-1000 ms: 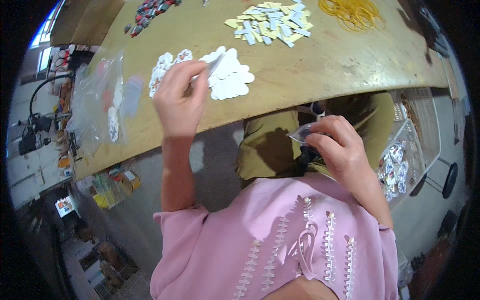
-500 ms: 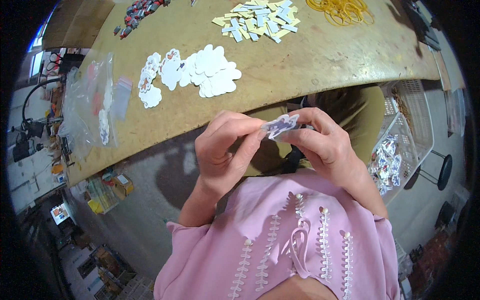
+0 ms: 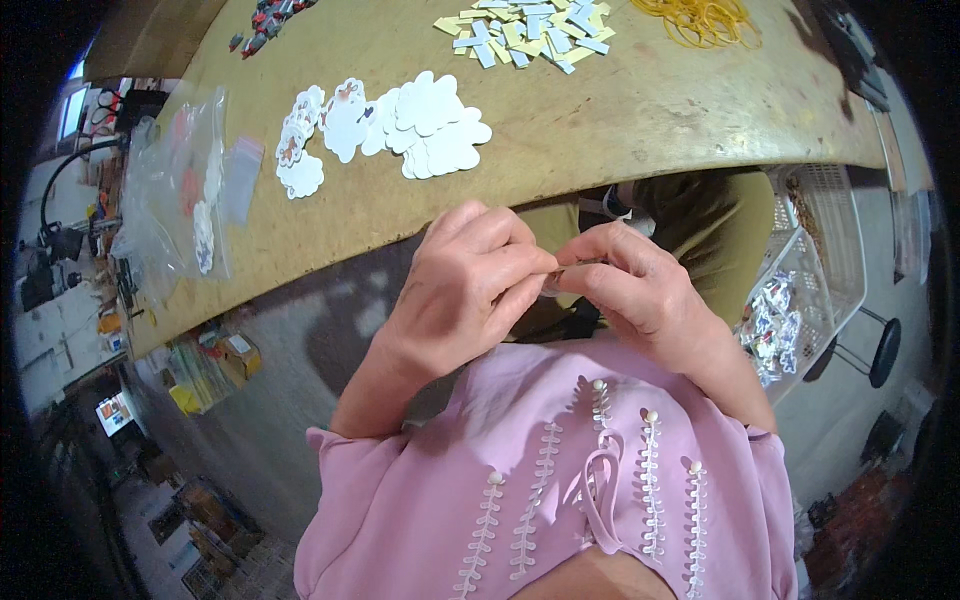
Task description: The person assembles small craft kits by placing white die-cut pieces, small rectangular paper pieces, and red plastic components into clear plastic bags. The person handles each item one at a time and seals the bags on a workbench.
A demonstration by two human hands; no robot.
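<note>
My left hand (image 3: 462, 283) and my right hand (image 3: 640, 282) meet in front of my lap, just off the table's near edge. Thumb and fingers of each are pinched together on a small white-edged printed cutout (image 3: 551, 286). Only a sliver of it shows, as my fingers cover the rest. On the table beyond lies a fanned pile of plain white scalloped cutouts (image 3: 437, 128). To its left are overlapping cutouts with printed figures (image 3: 297, 150), some face up.
A clear plastic bag (image 3: 160, 225) and a small zip bag (image 3: 243, 178) lie at the table's left. Farther back are yellow and pale strips (image 3: 525, 35), yellow rubber bands (image 3: 700, 22) and small red-grey parts (image 3: 268, 25). White baskets (image 3: 843, 255) at right hold shiny packed pieces (image 3: 772, 325).
The cutout's purple printed side has turned out of sight between my fingers. My left hand has rolled over, its back now facing up, and moved closer to the right.
</note>
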